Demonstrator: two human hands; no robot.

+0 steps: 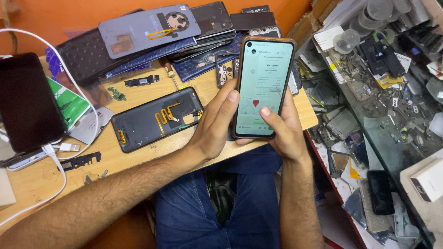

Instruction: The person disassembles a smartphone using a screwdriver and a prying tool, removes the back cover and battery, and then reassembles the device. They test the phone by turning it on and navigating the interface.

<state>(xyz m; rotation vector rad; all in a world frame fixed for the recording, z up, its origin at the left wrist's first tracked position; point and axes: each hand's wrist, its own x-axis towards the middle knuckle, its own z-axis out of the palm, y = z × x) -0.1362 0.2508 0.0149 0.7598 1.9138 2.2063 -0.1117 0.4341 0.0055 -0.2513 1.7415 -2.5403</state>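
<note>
Wall: an orange painted wall (55, 18) is seen behind.
Furniture: a pale wooden worktop (41, 177) is flanked by a cluttered glass-topped counter (392, 133).

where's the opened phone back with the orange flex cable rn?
Head view, left of centre: the opened phone back lies flat on the wooden table, just left of the left hand, which helps hold the lit phone.

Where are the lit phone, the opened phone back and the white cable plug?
Lit phone (261, 87), head view, middle of its screen.
Opened phone back (157, 119), head view, centre of the dark inner panel.
White cable plug (69, 147), head view, on the connector body.
</note>
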